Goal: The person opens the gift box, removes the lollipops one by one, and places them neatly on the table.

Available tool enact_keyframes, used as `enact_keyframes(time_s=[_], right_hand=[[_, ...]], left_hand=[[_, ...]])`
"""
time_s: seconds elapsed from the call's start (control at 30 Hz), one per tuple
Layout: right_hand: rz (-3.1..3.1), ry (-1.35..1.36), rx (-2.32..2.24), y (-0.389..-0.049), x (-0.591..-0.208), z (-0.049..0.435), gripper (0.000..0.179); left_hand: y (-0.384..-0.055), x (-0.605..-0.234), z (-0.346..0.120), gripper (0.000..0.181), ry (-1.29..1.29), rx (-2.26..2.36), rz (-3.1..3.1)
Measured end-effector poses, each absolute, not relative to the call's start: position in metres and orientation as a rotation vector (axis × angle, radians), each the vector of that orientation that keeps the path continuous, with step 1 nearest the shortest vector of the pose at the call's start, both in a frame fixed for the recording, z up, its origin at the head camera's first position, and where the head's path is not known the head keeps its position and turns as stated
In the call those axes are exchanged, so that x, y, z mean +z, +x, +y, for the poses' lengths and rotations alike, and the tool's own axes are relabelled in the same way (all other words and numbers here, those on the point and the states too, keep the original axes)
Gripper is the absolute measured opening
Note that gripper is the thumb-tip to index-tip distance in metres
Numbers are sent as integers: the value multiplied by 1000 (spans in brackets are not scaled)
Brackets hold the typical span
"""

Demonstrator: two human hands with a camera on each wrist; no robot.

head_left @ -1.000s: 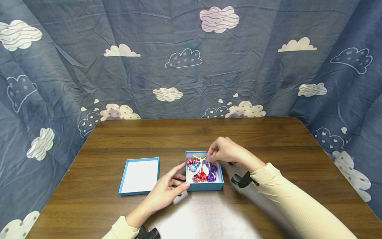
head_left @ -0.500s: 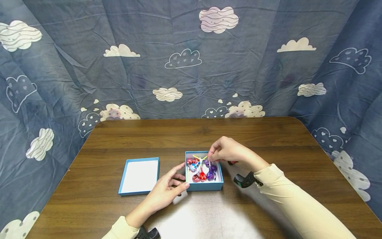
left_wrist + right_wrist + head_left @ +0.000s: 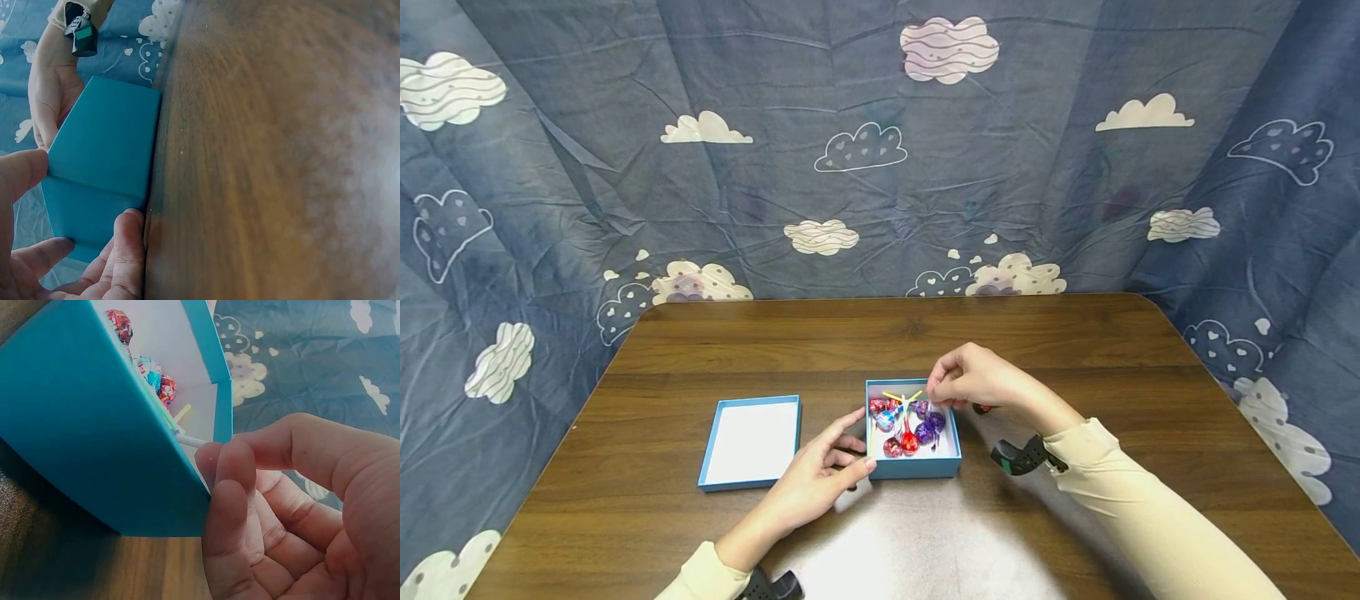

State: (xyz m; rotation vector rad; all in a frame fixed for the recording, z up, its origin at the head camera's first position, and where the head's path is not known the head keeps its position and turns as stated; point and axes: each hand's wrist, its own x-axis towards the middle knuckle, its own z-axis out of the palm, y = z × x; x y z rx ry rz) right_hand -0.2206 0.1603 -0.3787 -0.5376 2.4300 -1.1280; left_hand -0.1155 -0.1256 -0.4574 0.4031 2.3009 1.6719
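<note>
Resting the left hand [image 3: 822, 473] against the left side of the blue box [image 3: 916, 470], with thumb at its near left corner and fingers loosely spread along its left wall; in the left wrist view, touching that wall both up at its top edge and low down near the desk [image 3: 1037, 337]; pinching a white stick [image 3: 190, 441] between thumb and fingers of the right hand [image 3: 976, 377], at the far right corner of the box, just at its rim; hard to tell to which lollipop to assign that stick; inside the box, on its white floor: purple lollipops [image 3: 925, 433] along the right side, a bright red lollipop [image 3: 910, 442] near the middle of the near wall, a darker red lollipop [image 3: 892, 448] just left of that, a blue-wrapped lollipop [image 3: 886, 421] and red-wrapped lollipops [image 3: 877, 406] toward the far left, with yellow sticks [image 3: 892, 394] near the far wall; left of the box, apart from it, lying white inside up: a blue-edged lid [image 3: 754, 442]; right of the box, partly hidden by the right arm: a small red thing [image 3: 981, 409]; beyond the box, past the desk: blue cloth [image 3: 880, 273] with pale clouds.
</note>
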Motion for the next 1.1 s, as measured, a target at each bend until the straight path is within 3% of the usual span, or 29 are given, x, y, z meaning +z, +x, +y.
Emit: enact_keyframes(time_s=[1.1], right_hand=[[2318,-433,-1502,-210,-386,186,16]], left_hand=[[-116,-460,-126,72,402,1689,2286]])
